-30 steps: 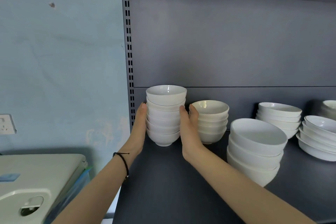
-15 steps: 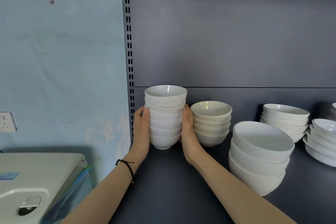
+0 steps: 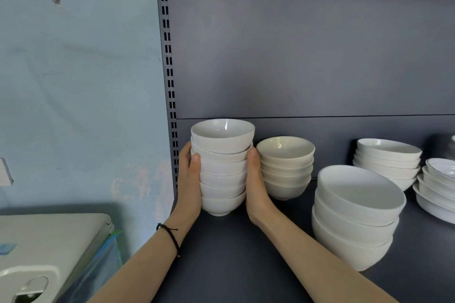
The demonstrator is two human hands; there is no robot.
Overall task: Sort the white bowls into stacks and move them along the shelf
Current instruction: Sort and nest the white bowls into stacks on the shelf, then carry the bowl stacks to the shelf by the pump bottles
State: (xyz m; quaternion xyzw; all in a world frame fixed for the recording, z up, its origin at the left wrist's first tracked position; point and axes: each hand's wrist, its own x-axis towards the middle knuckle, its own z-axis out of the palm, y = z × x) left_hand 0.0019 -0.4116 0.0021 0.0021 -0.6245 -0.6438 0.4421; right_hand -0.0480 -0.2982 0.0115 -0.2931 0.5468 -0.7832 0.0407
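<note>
Shelf front open; shorter bowl stack just right of tall stack; slotted upright close left.

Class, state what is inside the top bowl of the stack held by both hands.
The top bowl shows only its bare, glossy inner far wall. Its near side hides the bottom, so anything lying there cannot be seen.
</note>
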